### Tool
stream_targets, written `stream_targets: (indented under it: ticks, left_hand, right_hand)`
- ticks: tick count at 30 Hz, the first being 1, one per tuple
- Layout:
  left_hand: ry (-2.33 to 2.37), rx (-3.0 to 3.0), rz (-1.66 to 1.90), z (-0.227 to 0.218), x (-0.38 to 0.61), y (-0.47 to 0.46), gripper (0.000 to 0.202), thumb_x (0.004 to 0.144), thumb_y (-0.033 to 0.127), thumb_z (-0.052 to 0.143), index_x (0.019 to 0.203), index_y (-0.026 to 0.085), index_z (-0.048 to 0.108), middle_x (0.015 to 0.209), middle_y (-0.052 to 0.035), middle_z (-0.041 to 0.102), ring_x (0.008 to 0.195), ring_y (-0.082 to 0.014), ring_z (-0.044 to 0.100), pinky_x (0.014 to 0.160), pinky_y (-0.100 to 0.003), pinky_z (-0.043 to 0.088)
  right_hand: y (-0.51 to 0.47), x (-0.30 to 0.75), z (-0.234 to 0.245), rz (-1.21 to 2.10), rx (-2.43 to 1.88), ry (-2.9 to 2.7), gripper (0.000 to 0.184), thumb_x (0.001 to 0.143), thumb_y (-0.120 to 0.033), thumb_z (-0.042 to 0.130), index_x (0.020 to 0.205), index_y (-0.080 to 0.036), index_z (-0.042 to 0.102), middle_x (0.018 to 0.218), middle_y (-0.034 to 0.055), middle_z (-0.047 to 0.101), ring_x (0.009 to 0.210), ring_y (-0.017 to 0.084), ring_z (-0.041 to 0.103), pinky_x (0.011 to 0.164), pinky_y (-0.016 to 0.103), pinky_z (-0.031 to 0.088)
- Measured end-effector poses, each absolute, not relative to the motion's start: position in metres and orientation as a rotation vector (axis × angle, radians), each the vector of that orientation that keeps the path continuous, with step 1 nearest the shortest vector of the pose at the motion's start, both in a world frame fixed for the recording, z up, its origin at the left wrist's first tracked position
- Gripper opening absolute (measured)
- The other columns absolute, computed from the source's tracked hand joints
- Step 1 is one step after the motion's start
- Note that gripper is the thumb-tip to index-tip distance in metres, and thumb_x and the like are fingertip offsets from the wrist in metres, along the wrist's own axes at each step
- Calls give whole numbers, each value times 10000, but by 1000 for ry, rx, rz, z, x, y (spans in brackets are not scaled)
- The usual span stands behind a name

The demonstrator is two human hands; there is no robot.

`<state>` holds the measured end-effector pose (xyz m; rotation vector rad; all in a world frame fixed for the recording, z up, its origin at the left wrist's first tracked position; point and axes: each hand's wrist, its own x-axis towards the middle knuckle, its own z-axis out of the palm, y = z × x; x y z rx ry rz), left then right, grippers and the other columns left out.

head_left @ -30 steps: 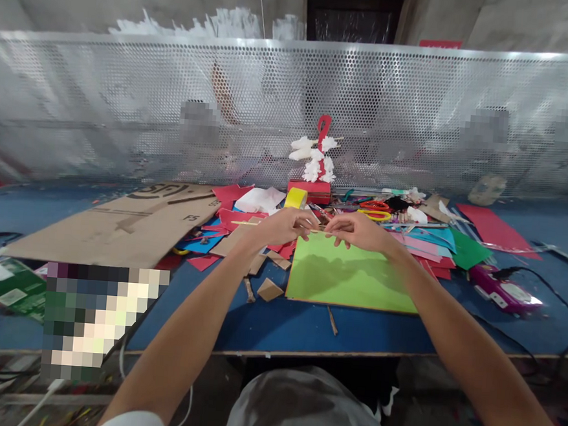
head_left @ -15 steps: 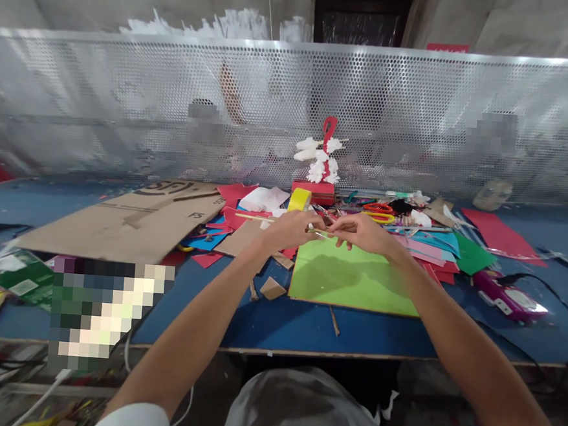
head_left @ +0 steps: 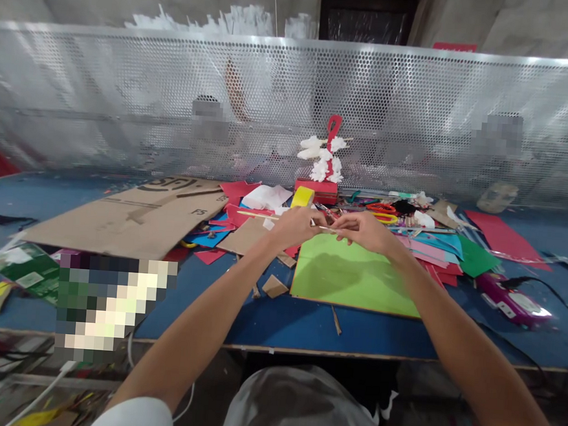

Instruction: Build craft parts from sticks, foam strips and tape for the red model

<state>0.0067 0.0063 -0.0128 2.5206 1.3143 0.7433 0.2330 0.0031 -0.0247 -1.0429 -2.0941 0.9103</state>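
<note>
Both of my hands meet above the far edge of a lime-green sheet (head_left: 357, 276) on the blue table. My left hand (head_left: 297, 228) is closed around a thin, pale wooden stick (head_left: 257, 216), whose long end sticks out to the left. Fingertips of my right hand (head_left: 364, 230) pinch near the stick's other end, close to the left fingers. A small shiny bit shows between the two hands, too small to make out. Just behind my left hand stands a yellow tape roll (head_left: 303, 197).
Beyond the hands, a red-and-white figure (head_left: 330, 158) stands on a red block before a perforated metal screen (head_left: 150, 100). Cardboard (head_left: 132, 218) lies left. Paper scraps (head_left: 440, 246), yellow-handled scissors (head_left: 383, 217) and a purple corded device (head_left: 514, 300) lie right.
My hands stay together on the stick, with a slight shift of the fingers at its right end. The whole view has moved a little.
</note>
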Motion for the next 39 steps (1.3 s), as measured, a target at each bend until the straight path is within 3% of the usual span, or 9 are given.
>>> stream_targets:
  ticks: [7,13,23,31,39]
  left_hand:
    - [1298,2429,786,-13,7,6,225,827,428,691,842,218,771,812,-12,746,719,-160,631,614,-242,395]
    - [1220,2396,809,-18,6,11,234,806,424,705,802,196,759,786,-17,737,686,-145,615,590,-234,381]
    - [1153,2366,830,-21,7,14,264,770,431,758,888,198,791,814,-38,742,687,-142,608,609,-234,399]
    - [1300,2404,819,-20,11,9,324,800,535,726,819,221,803,673,-19,682,626,-135,574,586,-247,350]
    - [1264,2369,785,-20,8,12,330,788,518,728,834,201,810,709,-19,702,637,-135,567,582,-240,350]
  right_hand:
    - [-1,231,-23,830,-1098,-2082,173,830,-248,700,996,-205,725,955,75,781,779,195,731,573,258,557]
    - [-4,227,-22,679,-1081,-2104,161,798,-259,741,955,-221,742,902,62,783,872,230,750,791,339,579]
    - [-8,220,-23,499,-1056,-2094,178,806,-217,683,984,-215,703,840,36,776,758,198,735,701,283,533]
    - [-10,218,-20,486,-1034,-2112,150,791,-238,674,937,-206,688,819,30,755,706,177,704,645,258,497]
    - [-12,216,-19,447,-1060,-2131,141,787,-209,678,928,-212,683,805,23,765,725,184,715,676,266,502]
